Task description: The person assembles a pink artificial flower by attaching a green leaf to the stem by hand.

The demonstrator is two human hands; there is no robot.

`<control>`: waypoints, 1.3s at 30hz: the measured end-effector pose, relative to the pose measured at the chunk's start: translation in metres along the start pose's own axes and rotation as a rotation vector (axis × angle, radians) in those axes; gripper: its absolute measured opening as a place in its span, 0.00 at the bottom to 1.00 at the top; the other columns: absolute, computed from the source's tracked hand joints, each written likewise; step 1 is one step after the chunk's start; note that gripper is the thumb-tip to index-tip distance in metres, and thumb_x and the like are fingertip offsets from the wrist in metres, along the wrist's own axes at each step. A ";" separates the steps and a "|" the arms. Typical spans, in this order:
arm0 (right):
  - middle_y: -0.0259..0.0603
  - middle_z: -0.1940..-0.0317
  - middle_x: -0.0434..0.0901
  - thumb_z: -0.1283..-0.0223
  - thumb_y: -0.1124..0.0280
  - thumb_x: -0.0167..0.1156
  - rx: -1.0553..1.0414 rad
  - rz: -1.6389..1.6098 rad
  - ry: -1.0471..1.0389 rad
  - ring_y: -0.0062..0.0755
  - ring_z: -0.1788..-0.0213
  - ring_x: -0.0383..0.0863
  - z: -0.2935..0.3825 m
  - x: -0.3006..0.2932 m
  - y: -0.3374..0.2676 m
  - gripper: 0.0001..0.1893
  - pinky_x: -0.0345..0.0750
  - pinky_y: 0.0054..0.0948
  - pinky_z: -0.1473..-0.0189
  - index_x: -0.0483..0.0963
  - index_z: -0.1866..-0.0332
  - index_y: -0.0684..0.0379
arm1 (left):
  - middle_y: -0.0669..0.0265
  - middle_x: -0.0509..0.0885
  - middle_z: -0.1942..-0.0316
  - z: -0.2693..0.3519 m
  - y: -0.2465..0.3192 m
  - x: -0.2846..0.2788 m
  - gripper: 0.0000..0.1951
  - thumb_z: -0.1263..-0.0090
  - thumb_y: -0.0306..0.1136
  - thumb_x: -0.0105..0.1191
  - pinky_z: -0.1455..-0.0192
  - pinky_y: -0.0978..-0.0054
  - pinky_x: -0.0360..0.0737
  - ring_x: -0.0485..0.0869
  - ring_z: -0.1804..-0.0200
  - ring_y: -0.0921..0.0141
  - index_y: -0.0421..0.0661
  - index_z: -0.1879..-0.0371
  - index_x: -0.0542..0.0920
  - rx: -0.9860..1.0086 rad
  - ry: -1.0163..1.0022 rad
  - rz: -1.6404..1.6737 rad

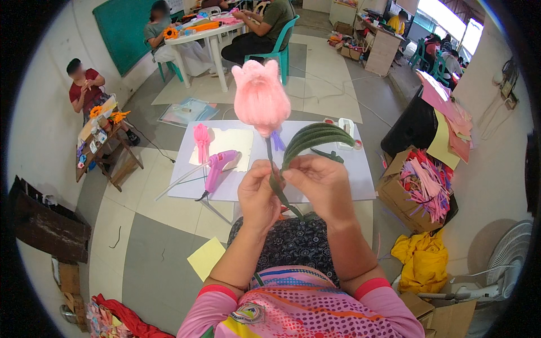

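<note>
Between my hands, above the near part of a white table, an artificial tulip stands upright with a fuzzy pink bloom. My left hand pinches its dark green stem below the bloom. The fingers of my right hand grip the base of a curved green leaf close against that stem. The leaf looks made of fuzzy pipe cleaners laid side by side, and its tip arches right. Lower down, the wrapped stem slants towards my lap.
A pink glue gun with a long glue stick lies at the table's left, near a pink pipe-cleaner bundle and a cream sheet. A white holder sits back right. Right of the table stands a box of pipe cleaners. Other people work beyond.
</note>
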State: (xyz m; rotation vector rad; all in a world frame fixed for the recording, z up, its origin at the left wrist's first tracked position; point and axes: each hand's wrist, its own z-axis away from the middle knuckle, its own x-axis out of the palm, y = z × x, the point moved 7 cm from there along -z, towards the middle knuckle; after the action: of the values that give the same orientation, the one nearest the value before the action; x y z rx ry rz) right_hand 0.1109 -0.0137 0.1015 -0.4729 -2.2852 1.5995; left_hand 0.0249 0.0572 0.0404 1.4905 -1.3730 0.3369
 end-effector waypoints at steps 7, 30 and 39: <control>0.38 0.72 0.78 0.48 0.79 0.57 0.005 -0.033 0.024 0.19 0.70 0.76 -0.002 0.000 0.005 0.07 0.73 0.17 0.66 0.74 0.65 0.71 | 0.65 0.73 0.63 0.002 0.003 0.001 0.05 0.38 0.21 0.50 0.62 0.81 0.71 0.73 0.64 0.74 0.39 0.64 0.76 0.025 -0.016 -0.100; 0.34 0.72 0.77 0.48 0.81 0.57 -0.004 -0.113 0.099 0.17 0.69 0.75 0.000 -0.002 0.015 0.04 0.73 0.18 0.65 0.74 0.67 0.68 | 0.66 0.73 0.68 0.003 0.008 0.001 0.06 0.39 0.20 0.51 0.62 0.83 0.69 0.72 0.65 0.76 0.38 0.64 0.78 0.156 0.015 -0.402; 0.34 0.71 0.77 0.48 0.81 0.57 0.011 -0.154 0.125 0.16 0.69 0.74 0.000 -0.006 0.019 0.04 0.72 0.16 0.65 0.74 0.67 0.69 | 0.65 0.73 0.70 0.008 0.016 0.010 0.06 0.40 0.21 0.52 0.68 0.86 0.68 0.71 0.69 0.77 0.37 0.64 0.78 0.394 0.003 -0.853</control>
State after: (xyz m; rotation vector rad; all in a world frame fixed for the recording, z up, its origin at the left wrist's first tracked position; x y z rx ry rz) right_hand 0.1176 -0.0098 0.0832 -0.3732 -2.1629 1.4651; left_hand 0.0108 0.0478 0.0520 2.2410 -0.5747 0.0559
